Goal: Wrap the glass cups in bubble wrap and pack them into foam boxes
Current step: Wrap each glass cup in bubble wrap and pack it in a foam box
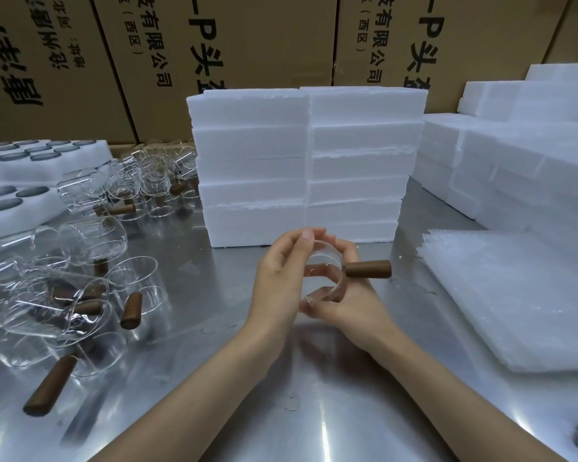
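Note:
A clear glass cup (324, 278) with a brown wooden handle (367, 269) pointing right is held above the steel table, in front of two stacks of white foam boxes (307, 165). My left hand (281, 278) grips the cup's left side, thumb and fingers on its rim. My right hand (351, 301) holds it from below and the right, fingers curled round its wall. A pile of bubble wrap sheets (514, 295) lies flat to the right. Several more glass cups (64, 295) with wooden handles lie loose on the left.
The reflective steel table (281, 411) spreads toward me. More foam boxes (514, 145) are piled at the back right. White foam trays with round holes (30, 165) sit far left. Brown cardboard cartons (214, 45) wall off the back.

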`<state>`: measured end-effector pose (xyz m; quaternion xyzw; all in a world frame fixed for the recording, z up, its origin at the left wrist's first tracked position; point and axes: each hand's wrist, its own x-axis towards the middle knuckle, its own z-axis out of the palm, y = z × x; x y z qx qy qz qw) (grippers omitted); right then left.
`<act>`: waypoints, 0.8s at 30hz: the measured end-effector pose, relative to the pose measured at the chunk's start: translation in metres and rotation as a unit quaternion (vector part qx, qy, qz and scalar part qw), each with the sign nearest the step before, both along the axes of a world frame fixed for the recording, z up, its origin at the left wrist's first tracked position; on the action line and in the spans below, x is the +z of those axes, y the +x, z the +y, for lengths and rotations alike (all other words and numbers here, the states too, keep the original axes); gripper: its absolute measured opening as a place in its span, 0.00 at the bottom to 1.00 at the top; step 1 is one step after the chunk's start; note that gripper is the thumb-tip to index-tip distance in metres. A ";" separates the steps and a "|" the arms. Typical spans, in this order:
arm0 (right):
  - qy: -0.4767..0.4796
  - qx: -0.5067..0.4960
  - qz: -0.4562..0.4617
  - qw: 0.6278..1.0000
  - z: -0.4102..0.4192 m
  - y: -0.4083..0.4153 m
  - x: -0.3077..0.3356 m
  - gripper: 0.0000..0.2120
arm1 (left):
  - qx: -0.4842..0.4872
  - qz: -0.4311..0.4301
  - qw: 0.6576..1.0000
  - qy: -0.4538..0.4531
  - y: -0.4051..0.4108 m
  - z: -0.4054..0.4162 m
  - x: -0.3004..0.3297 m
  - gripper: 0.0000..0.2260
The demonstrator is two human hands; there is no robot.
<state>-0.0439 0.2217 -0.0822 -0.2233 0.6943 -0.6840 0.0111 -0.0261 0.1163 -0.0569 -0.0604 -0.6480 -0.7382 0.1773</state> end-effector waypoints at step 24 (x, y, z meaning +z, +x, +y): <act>-0.040 -0.027 -0.055 0.997 -0.001 0.004 0.005 0.27 | -0.006 0.103 0.987 -0.125 0.010 0.005 -0.011 0.21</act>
